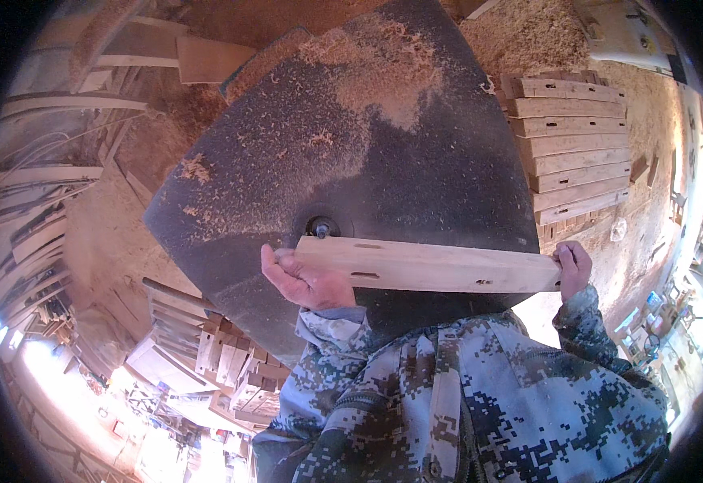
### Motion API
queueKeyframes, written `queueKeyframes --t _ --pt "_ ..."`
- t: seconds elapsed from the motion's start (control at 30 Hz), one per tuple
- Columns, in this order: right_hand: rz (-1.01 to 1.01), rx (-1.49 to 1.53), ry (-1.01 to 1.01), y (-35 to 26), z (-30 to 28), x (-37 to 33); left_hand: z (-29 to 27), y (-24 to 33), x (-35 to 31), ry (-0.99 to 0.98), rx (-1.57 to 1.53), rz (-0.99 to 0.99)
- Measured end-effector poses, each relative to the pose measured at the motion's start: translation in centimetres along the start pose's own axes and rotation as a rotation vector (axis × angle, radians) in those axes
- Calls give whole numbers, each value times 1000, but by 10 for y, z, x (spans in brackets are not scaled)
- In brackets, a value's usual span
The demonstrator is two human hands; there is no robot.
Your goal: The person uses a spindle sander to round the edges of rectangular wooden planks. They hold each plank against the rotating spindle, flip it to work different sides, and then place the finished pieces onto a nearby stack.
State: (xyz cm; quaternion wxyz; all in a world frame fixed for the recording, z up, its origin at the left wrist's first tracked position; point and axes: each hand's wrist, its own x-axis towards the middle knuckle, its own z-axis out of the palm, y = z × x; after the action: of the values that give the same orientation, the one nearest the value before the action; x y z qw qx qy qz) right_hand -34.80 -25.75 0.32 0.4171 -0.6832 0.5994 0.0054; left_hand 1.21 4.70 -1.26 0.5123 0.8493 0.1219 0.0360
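Observation:
A pale wooden board (432, 266) with slots cut in its faces lies crosswise on a dark machine table (448, 161). My left hand (311, 282) holds its left end, with fingers curled up around that end and partly hidden. At the right end, my right hand (574, 264) grips the board with its fingers wrapped over the end. A round spindle cutter (321, 229) stands up through an opening in the table. It is right beside the board's far left corner, close to my left hand; whether they touch I cannot tell.
Sawdust and shavings (387, 68) cover the table's far part. On the right lies a stack of slotted boards (573, 149). More wooden pieces (235, 358) are piled at the lower left, and long curved boards (37, 241) lean along the left side.

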Motion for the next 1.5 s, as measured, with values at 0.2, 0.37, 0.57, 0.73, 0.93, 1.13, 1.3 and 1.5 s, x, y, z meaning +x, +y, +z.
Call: queueKeyframes --t 0.2,0.37,0.57,0.73,0.93,1.13,1.3,1.5 --pt "-55 18 -60 -36 0 38 -3 1 3 31 -69 -53" --pt "-94 22 -84 -57 1 65 -5 -3 6 75 -158 -135" --pt "-138 66 -109 -73 3 86 -8 -1 7 113 -39 -100" --pt "-215 -6 -160 -89 2 106 -6 5 6 122 -71 -128" --pt "-266 -56 -174 -107 4 128 -7 7 8 161 -89 -206" --pt "-224 -43 -192 -111 5 133 -8 4 7 177 24 -153" --pt "-234 9 -194 -112 6 139 -10 -2 5 170 -23 -143" --pt "-225 -60 -186 -119 13 122 -20 -3 13 169 -5 -116"
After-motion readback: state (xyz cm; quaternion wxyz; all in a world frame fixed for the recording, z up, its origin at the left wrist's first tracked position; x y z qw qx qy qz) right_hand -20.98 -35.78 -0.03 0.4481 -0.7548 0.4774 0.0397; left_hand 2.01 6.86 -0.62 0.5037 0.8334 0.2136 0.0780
